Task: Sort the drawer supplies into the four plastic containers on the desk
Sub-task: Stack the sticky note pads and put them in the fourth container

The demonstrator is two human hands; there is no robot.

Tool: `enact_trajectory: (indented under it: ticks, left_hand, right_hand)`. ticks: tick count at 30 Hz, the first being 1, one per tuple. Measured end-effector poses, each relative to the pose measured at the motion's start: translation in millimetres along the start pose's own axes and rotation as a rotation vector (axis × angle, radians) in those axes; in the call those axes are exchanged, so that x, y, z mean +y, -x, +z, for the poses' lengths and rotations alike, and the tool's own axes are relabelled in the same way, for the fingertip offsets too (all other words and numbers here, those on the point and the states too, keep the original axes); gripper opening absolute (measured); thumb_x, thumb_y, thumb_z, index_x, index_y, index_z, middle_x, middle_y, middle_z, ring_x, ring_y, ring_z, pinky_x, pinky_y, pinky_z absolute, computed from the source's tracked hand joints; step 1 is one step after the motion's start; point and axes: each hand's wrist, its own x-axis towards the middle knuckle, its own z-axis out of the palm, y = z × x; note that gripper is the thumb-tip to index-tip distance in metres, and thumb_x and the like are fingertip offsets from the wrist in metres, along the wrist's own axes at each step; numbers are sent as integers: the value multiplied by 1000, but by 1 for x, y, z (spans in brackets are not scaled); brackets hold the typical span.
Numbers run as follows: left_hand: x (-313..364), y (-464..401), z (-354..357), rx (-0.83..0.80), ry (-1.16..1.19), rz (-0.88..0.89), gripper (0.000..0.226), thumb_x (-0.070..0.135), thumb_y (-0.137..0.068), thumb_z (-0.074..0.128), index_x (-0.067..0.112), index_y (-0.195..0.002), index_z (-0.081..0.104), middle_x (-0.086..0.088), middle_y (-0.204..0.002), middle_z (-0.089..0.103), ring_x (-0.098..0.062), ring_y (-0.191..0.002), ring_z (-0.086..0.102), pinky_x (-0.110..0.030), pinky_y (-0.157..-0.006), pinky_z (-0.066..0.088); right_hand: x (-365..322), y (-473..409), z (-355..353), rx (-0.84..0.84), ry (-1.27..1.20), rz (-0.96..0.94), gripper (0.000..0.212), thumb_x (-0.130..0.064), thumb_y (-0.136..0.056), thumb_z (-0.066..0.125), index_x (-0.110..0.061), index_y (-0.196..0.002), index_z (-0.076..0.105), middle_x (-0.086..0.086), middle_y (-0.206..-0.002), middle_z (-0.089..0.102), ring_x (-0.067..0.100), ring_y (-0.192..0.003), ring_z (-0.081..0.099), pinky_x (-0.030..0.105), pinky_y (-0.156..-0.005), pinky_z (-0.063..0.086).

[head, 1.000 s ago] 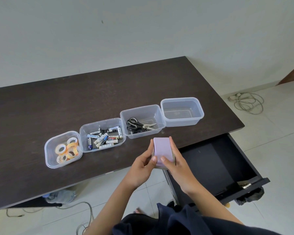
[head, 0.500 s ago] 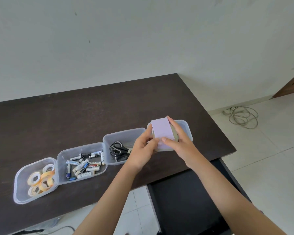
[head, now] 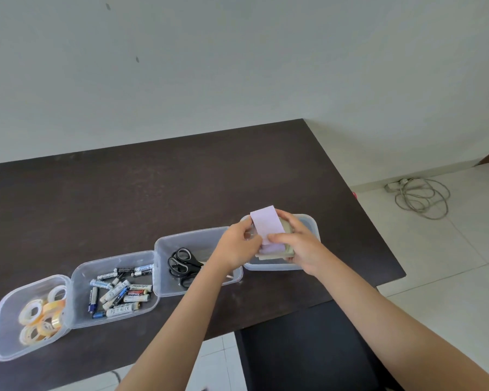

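Observation:
Four clear plastic containers stand in a row on the dark desk. The leftmost container holds tape rolls. Beside it, the second container holds several batteries, and the third holds black scissors. Over the rightmost container both hands hold a stack of sticky-note pads, pale purple on top with greenish pads beneath. My left hand grips its left side. My right hand grips its right side.
The open dark drawer sits below the desk's front edge, under my right forearm. A coiled cable with a power strip lies on the tiled floor at the right. A white wall rises behind the desk.
Both hands have carried the pad stack from above the drawer, forward over the desk, down into the rightmost container. The view has shifted, with the containers lower left in frame.

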Motion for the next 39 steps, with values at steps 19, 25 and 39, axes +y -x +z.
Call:
enact_trajectory:
  ticks: [19, 25, 39]
  left_hand:
    - [-37, -7, -11, 47, -778, 87, 125, 63, -50, 79, 28, -149, 11, 14, -152, 14, -19, -137, 14, -48, -114, 5]
    - [-34, -8, -7, 78, -780, 70, 126, 68, -47, 78, 29, -148, 13, 14, -149, 18, -17, -136, 16, -51, -113, 4]
    - [-33, -8, -5, 92, -716, 75, 126, 64, -45, 82, 29, -147, 17, 13, -144, 23, -16, -132, 21, -46, -113, 8]
  right_hand:
    - [4, -39, -6, -51, 541, 248, 70, -40, -69, 78, -30, -126, 39, 4, -128, 48, 22, -112, 54, 42, -97, 51]
    - [6, -34, 8, 3, 947, 233, 94, -67, -76, 60, -22, -147, 19, 11, -151, 27, 31, -138, 31, 46, -109, 36]
    - [9, -28, 19, 78, 820, 100, 67, -51, -79, 67, -17, -130, 40, -1, -122, 56, 17, -102, 54, 33, -86, 49]
